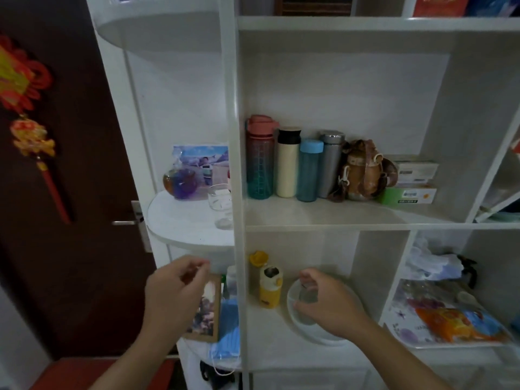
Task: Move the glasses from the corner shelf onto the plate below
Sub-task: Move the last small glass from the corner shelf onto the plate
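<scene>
Just one head cam here, looking forward and slightly down at a white shelf unit from close up. Wide-angle, so the edges bend a bit.

White shelving unit, open-fronted, divided by upright panels into compartments, with rounded corner shelves at its left end; back panels plain white, lighting dim and even. Dark brown door to the left, fitted with a metal lever handle and hung with a red and gold knotted ornament ending in a red tassel. Middle compartment holds a row of drinking bottles; a strip of red surface shows at lower left below the door.
</scene>
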A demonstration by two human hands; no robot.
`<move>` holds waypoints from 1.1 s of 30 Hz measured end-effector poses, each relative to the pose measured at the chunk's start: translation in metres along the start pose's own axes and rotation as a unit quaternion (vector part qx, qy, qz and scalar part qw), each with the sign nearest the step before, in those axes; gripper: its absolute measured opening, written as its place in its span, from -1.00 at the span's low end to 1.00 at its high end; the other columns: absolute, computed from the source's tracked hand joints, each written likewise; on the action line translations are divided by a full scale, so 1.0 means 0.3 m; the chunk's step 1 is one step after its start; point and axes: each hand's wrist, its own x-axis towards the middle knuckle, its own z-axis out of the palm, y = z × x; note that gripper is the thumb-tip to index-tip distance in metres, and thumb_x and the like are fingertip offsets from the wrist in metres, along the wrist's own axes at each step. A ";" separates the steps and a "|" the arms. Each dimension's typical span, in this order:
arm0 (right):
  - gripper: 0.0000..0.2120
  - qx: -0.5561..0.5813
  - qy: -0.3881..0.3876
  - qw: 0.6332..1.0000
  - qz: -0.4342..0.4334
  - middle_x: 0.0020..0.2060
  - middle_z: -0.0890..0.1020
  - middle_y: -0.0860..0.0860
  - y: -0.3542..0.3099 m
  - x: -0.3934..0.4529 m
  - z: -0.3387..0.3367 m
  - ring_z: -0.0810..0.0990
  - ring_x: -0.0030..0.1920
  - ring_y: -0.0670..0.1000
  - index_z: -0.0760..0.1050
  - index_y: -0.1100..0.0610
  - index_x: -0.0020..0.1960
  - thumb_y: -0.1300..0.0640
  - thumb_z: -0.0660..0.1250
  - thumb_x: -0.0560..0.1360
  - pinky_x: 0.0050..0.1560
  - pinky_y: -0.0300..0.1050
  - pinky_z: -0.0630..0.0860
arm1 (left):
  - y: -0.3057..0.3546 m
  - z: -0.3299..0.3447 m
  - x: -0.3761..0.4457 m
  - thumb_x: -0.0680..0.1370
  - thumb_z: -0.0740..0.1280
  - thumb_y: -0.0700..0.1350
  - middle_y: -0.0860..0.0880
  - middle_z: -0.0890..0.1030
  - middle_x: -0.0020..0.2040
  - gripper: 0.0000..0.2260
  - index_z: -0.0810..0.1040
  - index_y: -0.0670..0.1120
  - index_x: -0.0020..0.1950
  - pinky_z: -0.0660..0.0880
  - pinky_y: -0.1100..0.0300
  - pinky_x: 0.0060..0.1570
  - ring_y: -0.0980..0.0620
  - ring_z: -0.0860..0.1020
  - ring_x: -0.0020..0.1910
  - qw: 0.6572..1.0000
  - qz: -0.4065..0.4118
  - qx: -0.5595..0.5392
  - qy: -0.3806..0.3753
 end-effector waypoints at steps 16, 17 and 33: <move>-0.39 -0.023 0.066 0.997 0.027 0.23 0.52 -0.14 -0.101 0.041 -0.012 0.53 0.07 -0.08 0.39 -0.06 0.38 -0.02 0.50 0.38 0.07 -0.13 0.53 | -0.046 0.151 0.497 0.34 0.62 -0.07 -0.06 0.43 0.47 -0.13 0.21 0.01 0.53 0.50 0.10 0.07 -0.08 0.50 0.28 0.978 -0.117 -0.111 -0.133; -0.39 -0.026 0.075 0.996 0.036 0.26 0.52 -0.12 -0.093 0.048 -0.026 0.53 0.09 -0.07 0.38 -0.07 0.39 -0.01 0.50 0.39 0.10 -0.12 0.52 | -0.057 0.164 0.508 0.34 0.62 -0.08 -0.06 0.47 0.43 -0.16 0.25 0.01 0.51 0.51 0.19 -0.05 -0.04 0.53 0.20 0.976 -0.116 -0.121 -0.142; -0.43 -0.057 0.123 0.989 0.064 0.25 0.53 -0.07 -0.091 0.123 -0.068 0.49 0.13 -0.09 0.41 -0.02 0.38 0.03 0.50 0.41 0.08 -0.21 0.43 | -0.092 0.180 0.534 0.26 0.66 -0.03 0.04 0.63 -0.05 -0.38 0.53 -0.05 0.25 0.63 0.08 -0.07 0.06 0.62 -0.07 0.984 -0.072 -0.133 -0.090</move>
